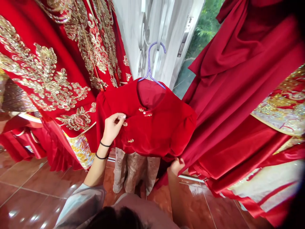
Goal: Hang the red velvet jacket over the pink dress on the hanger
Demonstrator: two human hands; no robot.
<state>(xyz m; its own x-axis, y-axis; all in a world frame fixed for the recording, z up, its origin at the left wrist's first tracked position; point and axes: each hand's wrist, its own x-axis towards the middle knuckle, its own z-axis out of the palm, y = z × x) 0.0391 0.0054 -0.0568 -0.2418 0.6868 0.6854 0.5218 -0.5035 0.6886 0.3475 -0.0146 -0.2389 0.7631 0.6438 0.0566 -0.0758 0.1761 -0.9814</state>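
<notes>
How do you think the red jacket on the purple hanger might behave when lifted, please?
The red jacket would probably be floppy, since its cloth creases and its lower edge curves unevenly. It may slip on the purple hanger, whose slim frame shows inside the wide neckline.

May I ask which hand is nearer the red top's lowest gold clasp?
Left: the left hand is above and left of the lowest clasp; the right hand is farther, to its lower right.

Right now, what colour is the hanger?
The hanger is light purple; it shows best in the head view, the only one.
</notes>
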